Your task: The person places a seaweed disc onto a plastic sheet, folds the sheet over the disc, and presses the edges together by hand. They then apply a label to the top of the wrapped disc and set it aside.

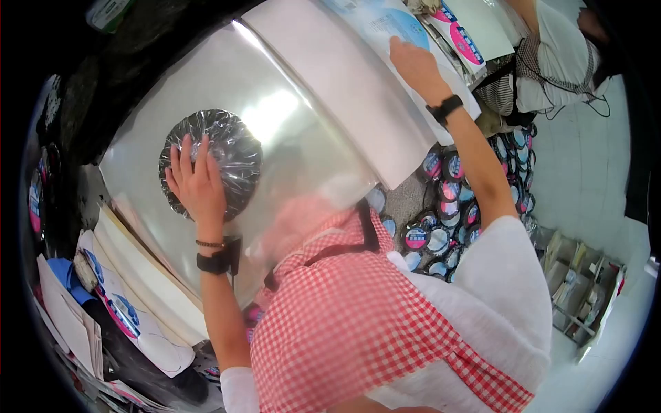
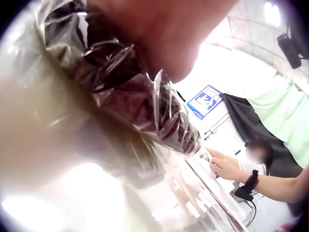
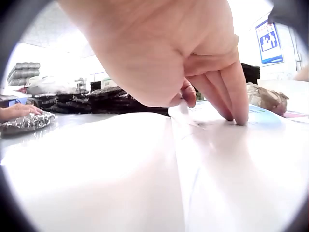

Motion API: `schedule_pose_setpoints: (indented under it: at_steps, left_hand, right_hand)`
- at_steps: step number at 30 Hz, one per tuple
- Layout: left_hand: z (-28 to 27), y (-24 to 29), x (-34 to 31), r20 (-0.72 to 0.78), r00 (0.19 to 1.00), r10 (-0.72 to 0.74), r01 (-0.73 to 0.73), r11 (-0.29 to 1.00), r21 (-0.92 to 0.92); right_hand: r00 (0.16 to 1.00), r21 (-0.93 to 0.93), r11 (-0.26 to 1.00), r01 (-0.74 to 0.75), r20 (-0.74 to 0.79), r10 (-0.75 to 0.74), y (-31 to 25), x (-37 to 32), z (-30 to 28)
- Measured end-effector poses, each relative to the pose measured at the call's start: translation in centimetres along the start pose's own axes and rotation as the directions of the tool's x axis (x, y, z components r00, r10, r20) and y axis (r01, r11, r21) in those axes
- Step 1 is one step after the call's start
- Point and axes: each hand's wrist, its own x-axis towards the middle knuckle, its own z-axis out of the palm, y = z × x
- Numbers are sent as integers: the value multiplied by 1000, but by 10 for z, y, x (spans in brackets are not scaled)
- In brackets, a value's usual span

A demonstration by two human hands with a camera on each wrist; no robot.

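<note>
My left hand [image 1: 196,182] lies with spread fingers on a round, black, flat item in crinkled clear plastic wrap [image 1: 237,148]. That item rests on a glossy clear sheet [image 1: 303,131], and its shiny wrapping [image 2: 159,108] fills much of the left wrist view. Over on the right, my right hand [image 1: 420,69] touches a white printed sheet with a blue design [image 1: 375,20]. In the right wrist view its long fingers [image 3: 236,99] point down with the tips on that sheet, and the thumb is set apart from them.
A plain white sheet [image 1: 351,89] lies between the two hands. Many small round labelled packs [image 1: 441,237] are at the right below the table. Papers and cards [image 1: 131,255] lie at the left. Another person [image 1: 558,62] is at the upper right, near a divided rack [image 1: 578,289].
</note>
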Motion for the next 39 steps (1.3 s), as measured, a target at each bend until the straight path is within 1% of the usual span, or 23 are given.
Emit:
schedule_pose_setpoints:
  at_steps: [2,4,5,6,7,8,9,10,11,13,14,16,18,19,21,23,24,26,27,29,32,36,39]
  left_hand:
    - [2,0,0,2,1000,-13,13,1000,-1]
    - [4,0,0,-6,999,-38,37,999,-36]
    - [4,-1,0,-23,999,-45,43,996,-79]
    - [4,0,1,-47,997,-63,57,992,-113]
    - [3,-1,1,-70,994,-85,75,987,-139]
    - [1,-1,0,-41,995,-89,84,991,-106]
    - [0,0,1,-13,996,-90,89,993,-78]
    - [0,0,0,-51,995,-86,82,994,-68]
    - [2,2,-1,-92,993,-77,71,995,-65]
    - [5,2,-2,-140,987,-78,64,993,-102]
    - [6,0,-3,-144,986,-83,63,988,-142]
    - [9,-4,-4,-127,987,-93,59,967,-249]
    - [-1,5,-2,-109,991,-79,78,997,-18]
    - [-8,13,-2,-99,992,-74,83,992,97]
    - [-9,24,-10,-12,986,-164,164,975,149]
    - [9,13,-17,-125,983,-133,116,984,-137]
    - [9,13,-18,-109,982,-156,134,974,-181]
    - [7,15,-18,-75,978,-195,169,949,-265]
    - [8,15,-20,-82,967,-243,194,900,-389]
    - [13,17,-25,-72,937,-342,226,750,-621]
    - [21,13,-41,-88,952,-293,189,788,-585]
    - [20,15,-40,-56,931,-360,231,701,-674]
    - [24,13,-39,-116,934,-337,174,715,-677]
  right_hand:
    - [957,-41,997,72,-278,-81,-6,-13,13]
    - [912,-105,991,83,-393,-118,-2,-15,24]
    - [917,-143,987,71,-381,-121,7,-10,28]
    - [914,-45,999,20,-403,-36,25,-5,31]
    - [907,-127,992,23,-414,-74,70,3,36]
    - [795,155,986,58,-604,49,132,8,57]
    - [729,193,977,-93,-655,199,150,0,30]
    - [648,394,910,-132,-660,380,161,-15,-9]
    - [569,668,743,-32,-599,564,158,-39,-56]
    - [560,868,418,270,-494,664,119,-72,-131]
    - [611,877,315,362,-479,630,92,-80,-142]
    - [776,892,260,369,-450,442,-2,-82,-134]
    - [894,874,299,384,-432,115,-111,-73,-104]
    - [895,838,325,439,-438,-79,-160,-68,-84]
    - [807,713,383,588,-478,-349,-230,-64,-38]
    - [722,520,501,692,-499,-479,-253,-64,-8]
    - [687,415,548,726,-476,-549,-260,-62,-10]
    - [721,500,522,691,-525,-451,-264,-67,-22]
    - [740,543,506,670,-543,-397,-266,-69,-29]
    - [723,495,534,686,-549,-420,-270,-65,-20]
    - [714,494,516,700,-483,-506,-265,-62,-24]
    - [702,582,445,681,-347,-621,-249,-48,-52]
    - [778,651,452,610,-387,-494,-279,-20,-48]
